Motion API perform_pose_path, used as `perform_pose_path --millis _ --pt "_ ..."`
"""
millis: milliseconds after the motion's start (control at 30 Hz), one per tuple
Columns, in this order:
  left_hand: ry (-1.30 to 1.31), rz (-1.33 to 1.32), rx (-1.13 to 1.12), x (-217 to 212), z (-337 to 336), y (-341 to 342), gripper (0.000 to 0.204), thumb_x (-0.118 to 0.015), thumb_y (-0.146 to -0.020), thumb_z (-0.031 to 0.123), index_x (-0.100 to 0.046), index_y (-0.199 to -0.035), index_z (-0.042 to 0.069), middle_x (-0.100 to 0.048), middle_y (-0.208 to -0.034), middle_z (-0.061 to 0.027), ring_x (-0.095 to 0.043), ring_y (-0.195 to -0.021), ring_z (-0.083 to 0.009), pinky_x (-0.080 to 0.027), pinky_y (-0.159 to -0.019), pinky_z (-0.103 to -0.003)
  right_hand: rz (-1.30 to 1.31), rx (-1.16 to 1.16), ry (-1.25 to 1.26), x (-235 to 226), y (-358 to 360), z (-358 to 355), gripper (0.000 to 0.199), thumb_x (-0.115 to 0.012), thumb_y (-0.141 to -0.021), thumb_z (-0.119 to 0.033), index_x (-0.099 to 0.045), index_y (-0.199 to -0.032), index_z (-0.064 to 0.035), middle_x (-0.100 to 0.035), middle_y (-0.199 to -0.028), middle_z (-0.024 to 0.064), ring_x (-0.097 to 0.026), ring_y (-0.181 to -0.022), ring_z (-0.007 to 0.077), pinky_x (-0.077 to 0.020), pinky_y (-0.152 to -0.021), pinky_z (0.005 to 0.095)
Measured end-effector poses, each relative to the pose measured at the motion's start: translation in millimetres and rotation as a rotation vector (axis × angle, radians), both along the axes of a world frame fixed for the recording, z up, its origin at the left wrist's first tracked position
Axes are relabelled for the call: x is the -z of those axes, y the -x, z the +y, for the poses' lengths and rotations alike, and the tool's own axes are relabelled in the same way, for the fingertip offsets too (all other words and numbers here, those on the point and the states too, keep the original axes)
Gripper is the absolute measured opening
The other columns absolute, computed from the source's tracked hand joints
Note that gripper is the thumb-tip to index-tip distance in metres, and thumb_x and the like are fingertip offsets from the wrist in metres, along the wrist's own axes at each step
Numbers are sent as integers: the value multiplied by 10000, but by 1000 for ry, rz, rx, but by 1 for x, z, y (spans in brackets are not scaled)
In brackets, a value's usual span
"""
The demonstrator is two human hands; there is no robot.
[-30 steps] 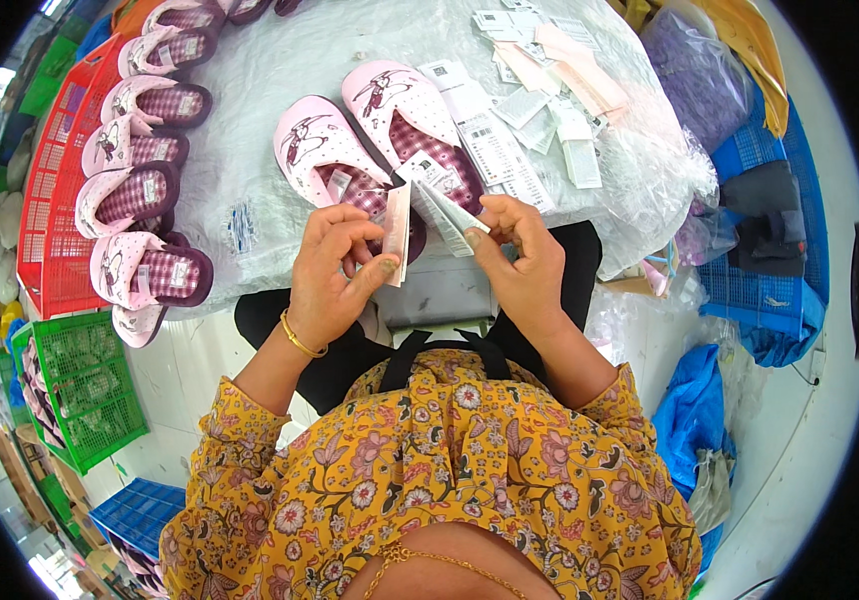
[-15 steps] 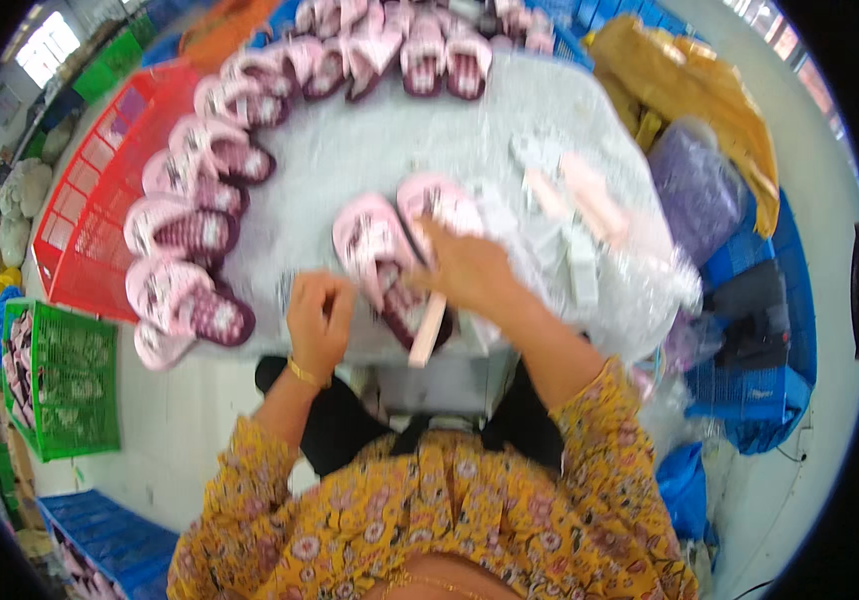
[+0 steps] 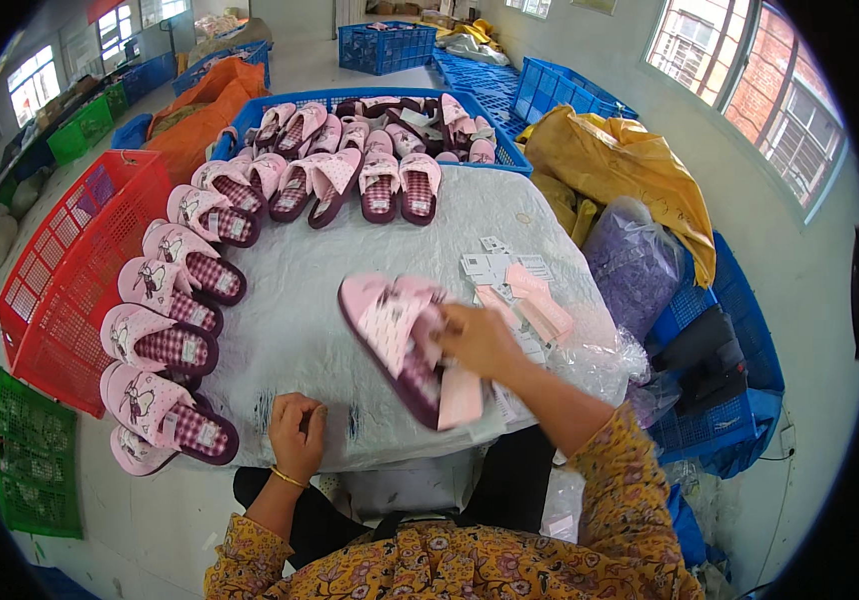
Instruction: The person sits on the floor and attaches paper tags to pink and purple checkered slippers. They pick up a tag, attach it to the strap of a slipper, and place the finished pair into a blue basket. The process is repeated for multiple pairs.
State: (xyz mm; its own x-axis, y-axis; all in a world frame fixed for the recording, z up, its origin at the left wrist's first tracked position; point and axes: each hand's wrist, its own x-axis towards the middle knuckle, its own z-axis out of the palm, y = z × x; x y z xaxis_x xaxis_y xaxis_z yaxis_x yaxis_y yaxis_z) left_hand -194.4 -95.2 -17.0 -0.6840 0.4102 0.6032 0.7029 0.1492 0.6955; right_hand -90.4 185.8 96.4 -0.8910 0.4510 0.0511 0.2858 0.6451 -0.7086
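My right hand (image 3: 475,338) is closed on a pair of pink slippers (image 3: 390,325) with dark maroon soles. The slippers are tilted over the near middle of the table and partly blurred. A pale pink card strip (image 3: 462,400) sticks out at their heel end; what holds it is hidden. My left hand (image 3: 297,435) rests at the table's near edge, fingers curled with nothing visible in them. Finished-looking pairs of pink slippers (image 3: 172,405) with checked insoles stand in a curved row along the table's left and far sides.
Pink card strips (image 3: 548,318) and white labels (image 3: 495,268) lie on the plastic-covered table (image 3: 290,275), right of the slippers. Crumpled clear plastic (image 3: 600,360) is nearby. A blue crate (image 3: 520,163) full of slippers adjoins the far edge; a red crate (image 3: 60,290) stands left.
The view has tilted up. My right hand has gripped the slippers, which lay flat on the table, and turned them over to a tilt. My left hand stays curled near the table's edge.
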Motion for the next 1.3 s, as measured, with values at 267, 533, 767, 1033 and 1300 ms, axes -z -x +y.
perform_pose_path --millis 267,533,767,1033,1300 --pt "20 -39 19 0 7 -1 67 -677 -833 13 -616 -859 16 -558 -882 -106 -550 -662 -196 -451 -576 -292 534 282 -205 -181 181 215 605 -644 -794 -418 -544 -1289 -85 -699 -977 150 -677 -858 297 -522 -756 417" --pt "62 -90 -5 -7 3 -1 79 -679 -810 -4 -620 -859 17 -564 -869 -109 -545 -667 -198 -437 -559 -287 305 223 -200 5 216 200 545 -719 -776 -407 -629 -1184 -58 -699 -1027 187 -659 -995 345 -499 -887 418" --pt "100 -11 -36 -3 2 2 104 -719 -794 17 -630 -844 33 -575 -865 -94 -511 -621 -163 -406 -515 -271 228 299 -247 92 282 219 630 -747 -773 -411 -589 -1212 13 -662 -1136 224 -648 -1042 318 -494 -903 385" --pt "177 -13 -81 1 -6 -2 133 -745 -777 49 -638 -853 43 -600 -879 -101 -563 -687 -210 -446 -546 -297 215 448 -516 106 326 198 424 -684 -797 -288 -645 -1106 0 -642 -1119 239 -598 -1054 424 -474 -934 480" --pt "128 -17 -47 -3 -5 -1 137 -738 -775 40 -629 -857 44 -599 -868 -120 -587 -678 -230 -472 -548 -304 156 557 -470 71 264 191 283 -628 -807 -256 -651 -936 -5 -666 -1018 236 -629 -986 403 -501 -856 480"
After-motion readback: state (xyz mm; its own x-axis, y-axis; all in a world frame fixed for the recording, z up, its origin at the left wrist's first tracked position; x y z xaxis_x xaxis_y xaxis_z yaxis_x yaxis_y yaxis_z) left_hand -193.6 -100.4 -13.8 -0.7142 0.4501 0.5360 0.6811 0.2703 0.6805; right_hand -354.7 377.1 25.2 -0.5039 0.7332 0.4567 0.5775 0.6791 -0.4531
